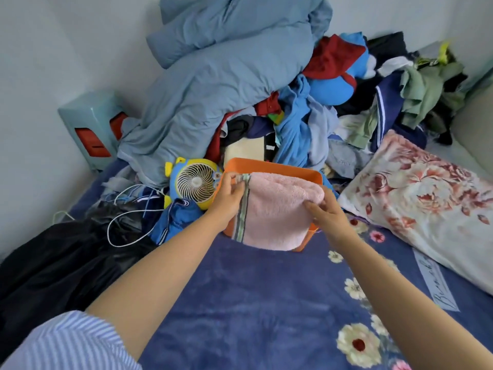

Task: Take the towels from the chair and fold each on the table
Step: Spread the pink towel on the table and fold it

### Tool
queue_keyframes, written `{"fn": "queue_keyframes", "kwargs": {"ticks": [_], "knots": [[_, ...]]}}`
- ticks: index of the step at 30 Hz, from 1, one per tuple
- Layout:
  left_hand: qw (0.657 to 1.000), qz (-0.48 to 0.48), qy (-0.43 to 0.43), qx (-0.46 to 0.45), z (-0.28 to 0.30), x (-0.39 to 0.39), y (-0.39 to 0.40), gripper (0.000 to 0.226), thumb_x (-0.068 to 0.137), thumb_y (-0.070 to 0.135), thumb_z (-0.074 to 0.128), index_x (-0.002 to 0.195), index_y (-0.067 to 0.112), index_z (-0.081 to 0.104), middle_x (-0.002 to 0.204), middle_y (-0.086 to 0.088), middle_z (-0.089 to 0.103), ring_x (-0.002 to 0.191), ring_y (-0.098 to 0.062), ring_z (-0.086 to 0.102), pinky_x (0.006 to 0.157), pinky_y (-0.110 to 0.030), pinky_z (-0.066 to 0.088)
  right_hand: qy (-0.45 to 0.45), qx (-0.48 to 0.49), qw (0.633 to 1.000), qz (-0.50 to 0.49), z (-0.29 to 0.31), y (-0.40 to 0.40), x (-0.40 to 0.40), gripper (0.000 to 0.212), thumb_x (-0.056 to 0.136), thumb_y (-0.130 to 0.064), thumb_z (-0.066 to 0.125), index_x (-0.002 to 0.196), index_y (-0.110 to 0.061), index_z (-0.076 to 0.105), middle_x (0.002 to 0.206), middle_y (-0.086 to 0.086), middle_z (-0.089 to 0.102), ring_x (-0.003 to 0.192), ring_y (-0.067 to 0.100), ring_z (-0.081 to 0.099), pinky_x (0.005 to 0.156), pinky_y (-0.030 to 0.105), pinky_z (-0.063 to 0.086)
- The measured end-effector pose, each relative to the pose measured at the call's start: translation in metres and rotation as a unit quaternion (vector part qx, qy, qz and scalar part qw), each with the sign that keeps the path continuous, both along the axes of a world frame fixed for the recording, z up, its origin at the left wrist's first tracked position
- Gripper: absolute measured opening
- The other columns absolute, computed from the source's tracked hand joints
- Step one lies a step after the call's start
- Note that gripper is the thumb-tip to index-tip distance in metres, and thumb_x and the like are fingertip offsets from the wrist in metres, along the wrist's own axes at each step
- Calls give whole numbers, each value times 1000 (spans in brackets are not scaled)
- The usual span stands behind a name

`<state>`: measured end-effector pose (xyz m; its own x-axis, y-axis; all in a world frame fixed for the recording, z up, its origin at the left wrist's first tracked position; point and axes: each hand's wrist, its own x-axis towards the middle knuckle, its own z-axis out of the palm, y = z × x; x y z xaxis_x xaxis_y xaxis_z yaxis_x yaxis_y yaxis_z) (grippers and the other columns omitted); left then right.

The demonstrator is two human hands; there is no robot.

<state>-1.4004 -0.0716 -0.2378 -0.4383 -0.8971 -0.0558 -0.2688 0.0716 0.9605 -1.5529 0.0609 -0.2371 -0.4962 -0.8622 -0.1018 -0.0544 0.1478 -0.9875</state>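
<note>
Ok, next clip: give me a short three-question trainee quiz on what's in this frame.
1. True or false: the pink towel lies over an orange tray.
2. What does the left hand pinch? A) the towel's striped edge B) the fan's white cord C) the floral pillow
3. What stands just left of the tray?

Key
1. True.
2. A; the right hand has its grip on the towel's opposite side.
3. A small yellow and blue fan.
</note>
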Motion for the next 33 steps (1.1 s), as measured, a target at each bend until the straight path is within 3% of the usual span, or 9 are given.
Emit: {"fn": "queue_keyframes", "kwargs": {"ticks": [4, 6, 10, 13, 16, 21, 25, 27, 33], "knots": [[1000, 19, 10, -4, -13, -30, -61, 21, 100, 16, 37, 120, 14, 41, 105, -5, 45, 88, -14, 46, 78, -28, 40, 33, -3, 999, -36, -11, -61, -14, 33, 94, -6, 47, 121, -25, 42, 116, 3, 49, 111, 19, 46, 104, 42, 38], [1000, 27, 5, 4, -32, -52, -96, 24, 100, 19, 38, 123, 15, 41, 107, -4, 47, 94, -17, 47, 86, -35, 43, 37, 14, 998, -55, -28, -97, -33, 38, 94, -8, 47, 130, -19, 39, 118, 1, 49, 113, 18, 46, 104, 39, 38], [999, 36, -29, 28, -66, -80, -137, 26, 100, 21, 36, 125, 14, 41, 104, -4, 48, 97, -19, 49, 82, -32, 40, 13, 33, 997, -68, -61, -145, -57, 40, 94, -6, 44, 132, -19, 38, 116, -3, 48, 114, 16, 44, 98, 32, 38], [993, 54, -98, 34, -104, -96, -166, 30, 100, 23, 34, 127, 13, 41, 104, -9, 50, 97, -25, 50, 78, -27, 35, -12, 69, 996, -63, -102, -179, -74, 42, 95, -7, 43, 135, -18, 35, 118, -3, 46, 115, 15, 43, 93, 28, 36], [976, 59, -204, 39, -151, -112, -195, 31, 100, 22, 34, 128, 10, 43, 112, -12, 53, 96, -26, 49, 70, -22, 28, -30, 148, 988, -37, -153, -210, -92, 41, 97, -15, 42, 137, -18, 33, 128, 4, 47, 121, 23, 44, 96, 36, 42], [933, 56, -337, 115, -223, -136, -236, 37, 99, 15, 35, 132, -1, 42, 137, -21, 47, 125, -34, 45, 96, -33, 37, -113, 311, 944, -4, -220, -254, -110, 41, 99, -20, 37, 139, -15, 29, 131, 10, 47, 116, 30, 51, 80, 40, 52], [902, 52, -400, 153, -278, -148, -258, 37, 100, 13, 36, 131, -5, 45, 140, -22, 45, 130, -33, 43, 103, -34, 33, -159, 387, 908, 11, -268, -290, -117, 12, 99, -20, 34, 108, -17, 42, 108, 9, 50, 115, 34, 53, 93, 46, 49], [893, 61, -415, 160, -297, -150, -266, 35, 99, 9, 38, 129, -5, 48, 137, -22, 48, 128, -33, 46, 101, -34, 36, -166, 403, 900, 19, -287, -302, -114, 10, 99, -25, 35, 102, -18, 41, 107, 8, 50, 108, 31, 54, 92, 44, 49], [898, 122, -396, 147, -336, -161, -292, 36, 97, 9, 40, 129, -8, 45, 136, -25, 49, 126, -37, 47, 99, -37, 36, -158, 369, 914, -58, -343, -332, -119, 37, 96, -20, 41, 128, -2, 44, 94, 14, 55, 65, 23, 49, 56, 35, 46]]}}
